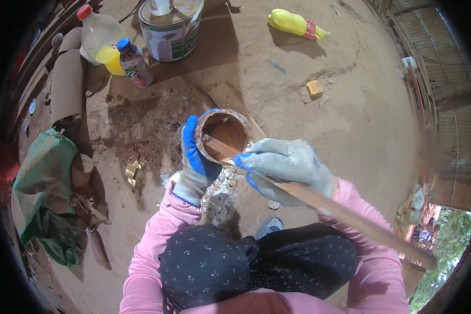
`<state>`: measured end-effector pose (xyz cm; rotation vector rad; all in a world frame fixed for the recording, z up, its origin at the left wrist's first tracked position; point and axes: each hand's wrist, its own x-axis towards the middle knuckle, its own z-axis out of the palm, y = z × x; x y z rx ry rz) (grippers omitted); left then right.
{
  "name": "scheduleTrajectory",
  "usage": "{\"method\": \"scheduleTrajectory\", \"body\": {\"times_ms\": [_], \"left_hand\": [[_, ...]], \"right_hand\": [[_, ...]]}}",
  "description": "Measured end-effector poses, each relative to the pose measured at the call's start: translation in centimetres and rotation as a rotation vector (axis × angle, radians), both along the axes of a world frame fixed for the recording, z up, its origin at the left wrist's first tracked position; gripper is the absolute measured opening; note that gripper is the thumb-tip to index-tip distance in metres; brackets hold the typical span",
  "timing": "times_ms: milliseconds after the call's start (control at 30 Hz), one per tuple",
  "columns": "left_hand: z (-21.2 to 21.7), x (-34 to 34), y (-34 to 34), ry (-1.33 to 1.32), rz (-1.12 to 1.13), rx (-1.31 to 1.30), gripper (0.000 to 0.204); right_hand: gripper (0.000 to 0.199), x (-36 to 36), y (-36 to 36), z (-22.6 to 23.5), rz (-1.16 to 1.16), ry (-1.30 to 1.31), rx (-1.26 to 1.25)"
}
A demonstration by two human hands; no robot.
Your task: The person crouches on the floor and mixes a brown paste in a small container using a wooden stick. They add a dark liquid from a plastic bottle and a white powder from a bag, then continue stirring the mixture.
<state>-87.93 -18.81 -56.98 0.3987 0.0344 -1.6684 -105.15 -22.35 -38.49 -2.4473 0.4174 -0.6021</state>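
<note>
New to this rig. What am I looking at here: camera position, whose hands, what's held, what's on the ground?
There is no machine here: a person works with two gloved hands. The single picture comes from a wide fisheye camera on the person's head, looking down, so straight edges bend near the rim and the pink-sleeved forearms enter from below.

The left hand, in a grey and blue glove, grips a small round cup that is brown inside. The right hand holds a long wooden stick whose tip reaches into the cup.

On the dirt ground lie a large paint tin, a big clear jug with yellow liquid, a small bottle with a blue cap, a yellow squeeze bottle, a small yellow block and a green cloth at the left.
</note>
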Motion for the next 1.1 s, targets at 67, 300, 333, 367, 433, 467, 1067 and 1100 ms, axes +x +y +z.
{"method": "scheduleTrajectory", "body": {"times_ms": [67, 300, 333, 367, 433, 467, 1067, 1100], "left_hand": [[-0.2, -0.1, 0.4, -0.060, 0.027, -0.144, 0.053], [-3.2, 0.7, 0.8, 0.103, -0.063, -0.146, 0.055], [-3.9, 0.9, 1.0, -0.334, 0.023, -0.175, 0.051], [-4.6, 0.9, 1.3, -0.757, 0.102, -0.266, 0.050], [-5.9, 1.0, 1.5, -0.987, 0.087, -0.320, 0.056], [-6.5, 0.8, 1.6, -0.708, 0.051, -0.312, 0.062], [-3.9, 1.6, 1.3, -0.522, -0.163, -0.373, 0.064], [-3.9, 1.5, 1.6, -0.544, -0.074, -0.242, 0.074]], "right_hand": [[0.033, -0.6, -0.3, 0.9, -0.086, 0.027, 0.069], [0.036, -0.6, -0.3, 1.9, -0.030, -0.005, 0.112], [0.036, -0.6, -0.2, 1.8, -0.009, -0.011, 0.128], [0.036, -0.7, -0.1, 1.8, 0.047, -0.055, 0.120], [0.035, -1.0, -0.2, 1.9, -0.058, -0.013, 0.165], [0.035, -1.2, -0.3, 1.9, -0.077, -0.008, 0.126], [0.037, -2.2, -0.5, 1.0, 0.054, -0.024, 0.204], [0.037, -2.3, -0.6, 1.0, 0.075, -0.025, 0.180]]}}
